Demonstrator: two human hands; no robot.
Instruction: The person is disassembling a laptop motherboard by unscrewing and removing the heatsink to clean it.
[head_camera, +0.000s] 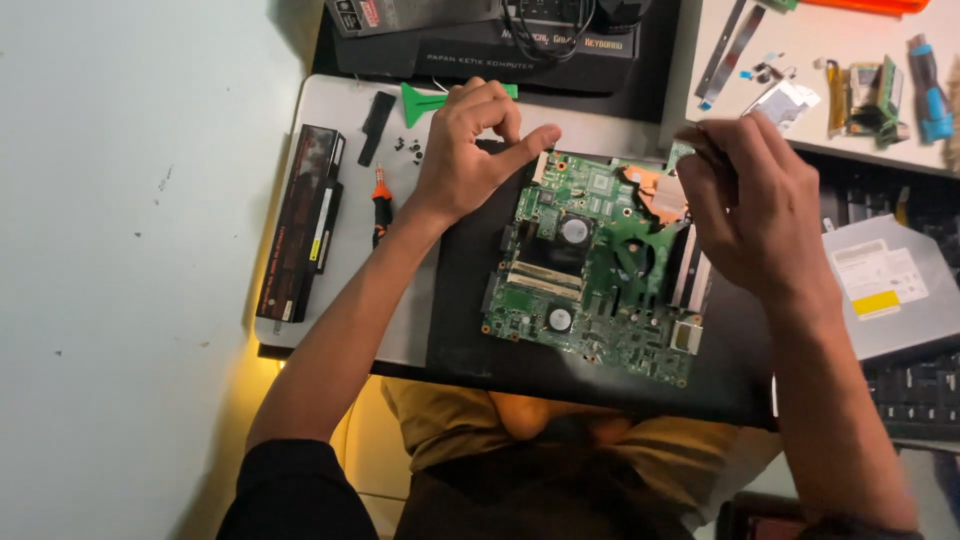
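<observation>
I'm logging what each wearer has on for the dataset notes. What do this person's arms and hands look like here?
Both hands, the left hand and the right hand, are bare: no gloves, rings or watch show. The forearms are uncovered too. A dark sleeve is pushed up near the left elbow; the right arm's sleeve edge is barely visible at the frame's bottom.

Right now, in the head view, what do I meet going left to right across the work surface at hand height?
Black laptop battery → orange-handled screwdriver → left hand → green circuit board → right hand → silver disc drive.
</observation>
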